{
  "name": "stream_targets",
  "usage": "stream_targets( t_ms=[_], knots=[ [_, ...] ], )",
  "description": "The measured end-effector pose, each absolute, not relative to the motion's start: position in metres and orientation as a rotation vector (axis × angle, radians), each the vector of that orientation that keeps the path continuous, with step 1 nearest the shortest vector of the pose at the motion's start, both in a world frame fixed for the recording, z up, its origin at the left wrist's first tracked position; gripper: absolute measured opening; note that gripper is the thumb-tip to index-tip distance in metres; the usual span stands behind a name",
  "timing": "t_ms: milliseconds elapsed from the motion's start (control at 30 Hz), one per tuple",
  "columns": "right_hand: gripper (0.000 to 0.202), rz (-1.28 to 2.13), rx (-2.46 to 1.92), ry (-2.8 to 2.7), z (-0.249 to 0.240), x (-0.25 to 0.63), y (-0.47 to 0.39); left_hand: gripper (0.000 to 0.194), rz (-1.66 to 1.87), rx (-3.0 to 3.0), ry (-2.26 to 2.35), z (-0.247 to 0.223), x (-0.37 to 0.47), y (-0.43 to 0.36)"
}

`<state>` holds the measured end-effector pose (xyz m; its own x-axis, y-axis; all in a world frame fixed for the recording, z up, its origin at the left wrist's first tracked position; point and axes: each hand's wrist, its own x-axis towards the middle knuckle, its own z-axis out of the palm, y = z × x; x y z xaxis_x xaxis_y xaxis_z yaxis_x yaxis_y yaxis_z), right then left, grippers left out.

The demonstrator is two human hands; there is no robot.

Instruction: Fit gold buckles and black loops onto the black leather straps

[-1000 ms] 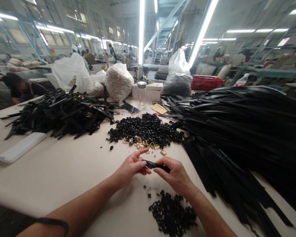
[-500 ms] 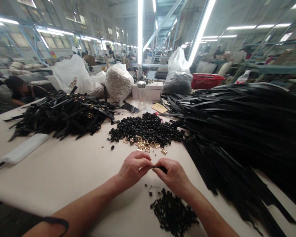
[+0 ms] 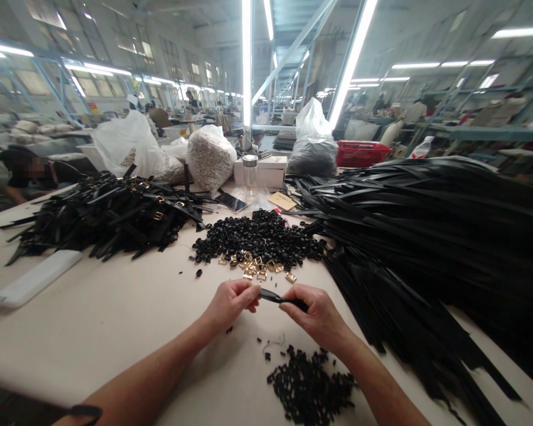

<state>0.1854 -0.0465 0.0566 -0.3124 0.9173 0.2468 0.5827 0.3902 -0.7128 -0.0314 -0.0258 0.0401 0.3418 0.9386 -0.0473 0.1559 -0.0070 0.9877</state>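
A short black strap [image 3: 270, 295] is stretched between my two hands above the pale table [image 3: 128, 322]. The fingers of my left hand [image 3: 234, 302] pinch its left end, and my right hand [image 3: 313, 309] is closed around the other end. Just beyond my hands lie several gold buckles [image 3: 261, 271] at the front of a heap of black loops [image 3: 266, 236]. Nearer to me, below my right hand, is a pile of small black pieces [image 3: 308, 384].
Black straps with buckles [image 3: 111, 216] are heaped at left, near a white bar [image 3: 38, 278]. Long black strips [image 3: 417, 225] cover the right side. Behind stand a glass jar [image 3: 250, 173], a phone [image 3: 231, 201], filled bags [image 3: 211, 155] and a red basket [image 3: 362, 154]. A person sits at far left.
My left hand has moved left, away from my right hand, and more of the black strap now shows between them. Small black pieces now show beside my left wrist. The view has shifted slightly.
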Motion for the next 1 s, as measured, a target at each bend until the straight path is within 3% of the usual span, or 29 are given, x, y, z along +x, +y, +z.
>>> stream_targets(
  t_ms=[100,233,633,833,1000],
  knots=[
    [0.003,0.664,-1.277,-2.029,0.054,0.182,-0.047,0.04,0.838,1.332,1.034,0.042,-0.029,-0.025],
    [0.027,0.558,-1.236,-1.964,0.047,0.175,-0.049,0.04,0.833,1.27,1.017,0.043,-0.027,-0.027],
    [0.008,0.528,-1.126,-2.033,0.042,0.165,-0.053,0.037,0.847,1.283,0.911,0.04,-0.022,-0.033],
    [0.013,0.426,-1.19,-2.138,0.042,0.172,-0.051,0.031,0.797,1.337,0.925,0.04,-0.027,-0.036],
    [0.012,0.326,-1.291,-2.161,0.038,0.187,-0.042,0.031,0.866,1.238,1.027,0.068,-0.063,-0.01]
  ],
)
